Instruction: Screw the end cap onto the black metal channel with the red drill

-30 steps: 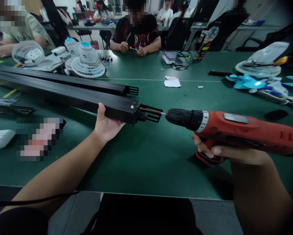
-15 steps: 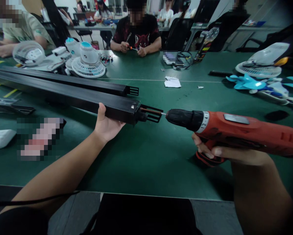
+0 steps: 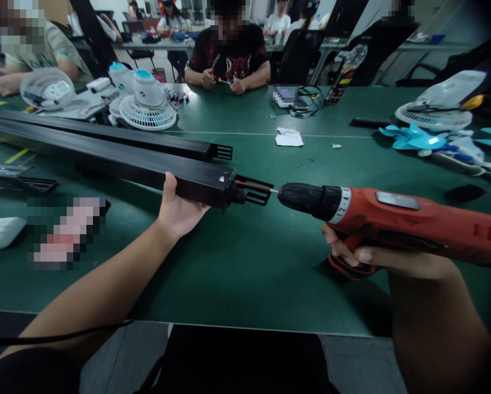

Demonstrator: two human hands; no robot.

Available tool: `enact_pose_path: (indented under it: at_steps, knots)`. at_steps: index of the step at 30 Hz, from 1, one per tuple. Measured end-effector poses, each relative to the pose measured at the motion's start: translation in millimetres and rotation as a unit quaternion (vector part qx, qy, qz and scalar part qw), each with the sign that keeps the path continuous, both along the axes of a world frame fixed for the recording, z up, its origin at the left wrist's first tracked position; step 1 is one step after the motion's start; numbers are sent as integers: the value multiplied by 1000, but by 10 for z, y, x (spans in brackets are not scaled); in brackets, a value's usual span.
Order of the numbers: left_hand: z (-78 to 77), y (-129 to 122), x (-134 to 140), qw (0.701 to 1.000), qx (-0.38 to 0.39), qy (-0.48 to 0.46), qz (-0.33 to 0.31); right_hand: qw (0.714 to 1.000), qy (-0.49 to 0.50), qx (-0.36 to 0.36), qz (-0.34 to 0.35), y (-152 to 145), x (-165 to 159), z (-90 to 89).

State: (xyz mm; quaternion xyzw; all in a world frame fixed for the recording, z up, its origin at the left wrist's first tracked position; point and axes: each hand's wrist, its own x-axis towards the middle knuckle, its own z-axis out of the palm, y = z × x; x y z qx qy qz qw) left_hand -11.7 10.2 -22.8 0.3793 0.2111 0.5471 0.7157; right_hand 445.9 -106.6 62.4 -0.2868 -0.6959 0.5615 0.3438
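Note:
My left hand (image 3: 182, 210) is wrapped round the near end of a long black rectangular bar (image 3: 139, 158), thumb on its front side and fingers underneath. From that end juts a slotted black bracket (image 3: 256, 189). My right hand (image 3: 352, 254) grips the handle of a red cordless drill (image 3: 418, 219) with a black chuck. Its thin bit lies along the bracket and reaches to the bar's end; the very tip is hidden. A second black bar (image 3: 180, 145) with a similar slotted end rests behind the first.
Fan parts (image 3: 147, 109) stand at the back left, with blue fan blades (image 3: 418, 137) on the right. A white paper scrap (image 3: 289, 138) lies mid-table. A pixelated flat object (image 3: 71, 232) lies at left. Across the green table (image 3: 245, 273) a person (image 3: 229, 60) holds a screwdriver.

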Motion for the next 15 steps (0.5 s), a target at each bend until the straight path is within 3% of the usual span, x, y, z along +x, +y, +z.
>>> enact_pose_path:
  at_steps: [15]
  knots:
    - [16,-27,14,1000,4,-7,1,1000,-18,7,-22,-27,-41,47]
